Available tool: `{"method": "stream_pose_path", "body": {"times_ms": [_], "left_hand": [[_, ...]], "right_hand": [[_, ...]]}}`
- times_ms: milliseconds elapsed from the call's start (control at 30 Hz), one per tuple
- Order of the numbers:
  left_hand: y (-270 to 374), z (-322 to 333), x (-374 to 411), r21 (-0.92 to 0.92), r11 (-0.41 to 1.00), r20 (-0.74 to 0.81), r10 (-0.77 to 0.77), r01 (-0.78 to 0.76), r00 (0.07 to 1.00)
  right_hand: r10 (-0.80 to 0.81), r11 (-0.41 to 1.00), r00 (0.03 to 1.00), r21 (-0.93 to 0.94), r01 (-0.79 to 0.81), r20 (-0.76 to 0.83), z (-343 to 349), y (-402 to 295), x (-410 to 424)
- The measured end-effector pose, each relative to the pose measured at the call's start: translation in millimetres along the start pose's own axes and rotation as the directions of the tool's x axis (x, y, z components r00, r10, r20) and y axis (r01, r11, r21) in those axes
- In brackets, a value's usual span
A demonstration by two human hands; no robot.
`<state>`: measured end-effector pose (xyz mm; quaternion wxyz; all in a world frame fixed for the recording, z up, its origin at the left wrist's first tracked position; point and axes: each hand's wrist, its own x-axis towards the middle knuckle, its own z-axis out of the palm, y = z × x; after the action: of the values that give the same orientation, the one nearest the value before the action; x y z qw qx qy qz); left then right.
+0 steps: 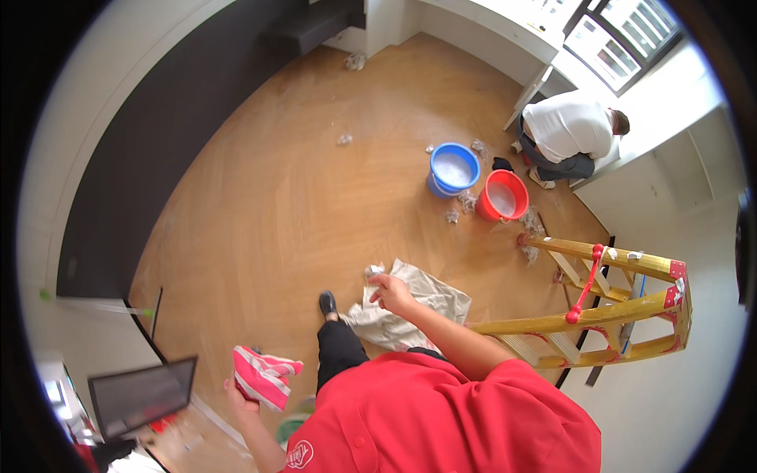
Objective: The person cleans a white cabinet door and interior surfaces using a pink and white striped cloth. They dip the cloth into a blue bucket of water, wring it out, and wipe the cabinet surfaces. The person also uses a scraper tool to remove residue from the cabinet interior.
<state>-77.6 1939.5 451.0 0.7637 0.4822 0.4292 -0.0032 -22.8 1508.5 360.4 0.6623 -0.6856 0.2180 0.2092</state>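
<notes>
My left hand (239,397) grips a pink and white striped cloth (263,378), folded and bunched, out to the left of my body. In front of me my right hand (390,294) reaches over a crumpled off-white sheet (434,295) on the wood floor. Its fingers are apart and bent, and nothing shows in them. A small crumpled whitish wad (374,270) appears just beyond those fingertips; I cannot tell whether they touch. My shoe (327,303) stands left of the sheet.
A yellow stepladder (556,322) stands at the right. Farther off are a blue bucket (439,187) and a red bucket (486,208) holding cloudy liquid, with crumpled wads (467,201) around. A person (568,127) crouches by the white cabinets. A dark framed panel (142,396) is lower left.
</notes>
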Motion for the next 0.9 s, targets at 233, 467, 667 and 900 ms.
{"method": "stream_pose_path", "body": {"times_ms": [233,467,667,900], "left_hand": [[121,188,146,0.214,0.975,0.319,-0.014,-0.057,0.948],[109,343,195,0.382,0.920,0.448,-0.100,-0.088,0.889],[23,444,188,0.570,0.821,0.310,-0.190,-0.022,0.932],[-93,616,132,0.798,0.587,0.060,-0.302,0.136,0.951]], "right_hand": [[0.044,0.916,0.715,-0.258,-0.308,-0.698,-80,104,5],[0.714,0.647,0.413,0.310,-0.696,-0.565,-101,184,-85],[0.813,0.530,0.465,0.115,-0.840,-0.351,-176,172,16],[0.515,0.705,0.667,-0.176,-0.687,-0.537,-447,174,332]]}}
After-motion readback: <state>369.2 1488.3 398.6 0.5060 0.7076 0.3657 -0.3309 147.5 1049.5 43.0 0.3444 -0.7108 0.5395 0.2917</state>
